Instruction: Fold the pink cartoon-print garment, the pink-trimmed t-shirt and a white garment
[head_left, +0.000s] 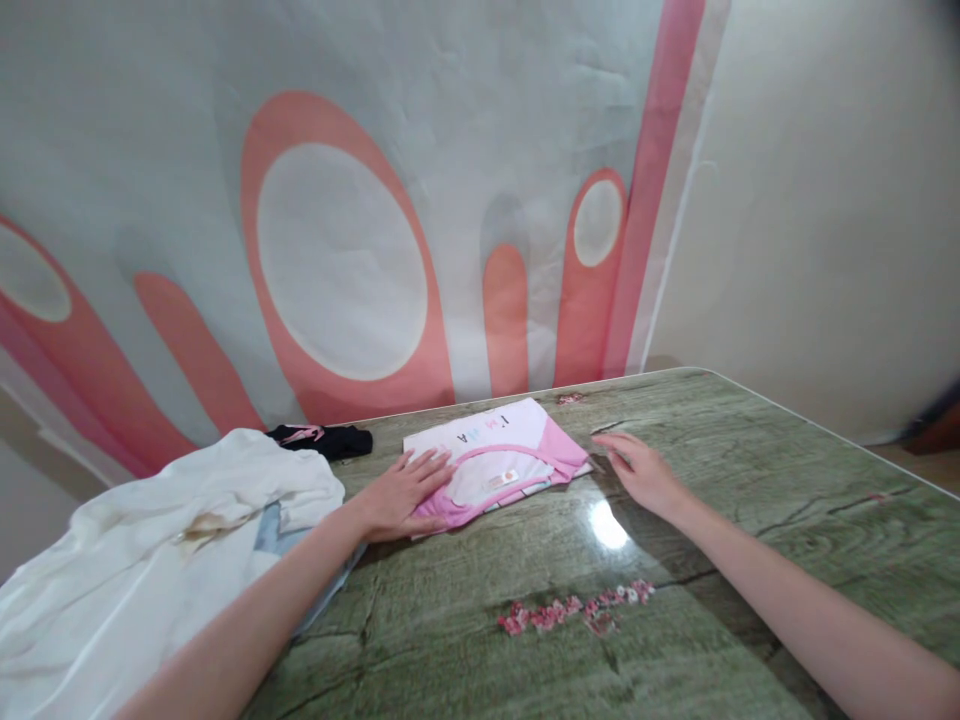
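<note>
A folded pink and white T-shirt (pixel 517 425) lies on the wood-patterned table (pixel 450 600), its pink neckline and small inner label facing up and printed letters on the far part. My left hand (pixel 416 490) rests flat on the left side of the shirt, fingers spread. Just off the shirt's right corner hovers my right hand (pixel 637 468), with its fingers stretched out toward the cloth and nothing visible in them.
White clothing (pixel 150 540) is heaped at the left, with light blue cloth (pixel 277 530) partly under it. A black garment (pixel 349 441) lies behind the heap. A printed backdrop (pixel 345 260) stands behind the table. Pink flowers are printed on the tabletop.
</note>
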